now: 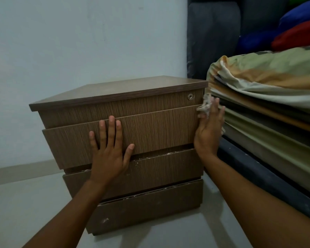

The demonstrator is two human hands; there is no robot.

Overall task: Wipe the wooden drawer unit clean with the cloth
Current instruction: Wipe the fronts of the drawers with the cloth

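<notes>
The wooden drawer unit (156, 133) stands on the floor against the wall, brown with three drawer fronts and a small round lock (190, 97) at the top right. My left hand (109, 151) lies flat on the upper drawer front, fingers spread, holding nothing. My right hand (209, 127) presses a pale, frayed cloth (205, 105) against the unit's right side, near the top corner. Most of the cloth is hidden behind the hand and the unit's edge.
A mattress with bunched green and orange bedding (268, 97) sits tight against the unit's right side. Blue and red cushions (297, 31) lie above it. A pale wall (79, 42) is behind, light floor (25, 203) to the left and front.
</notes>
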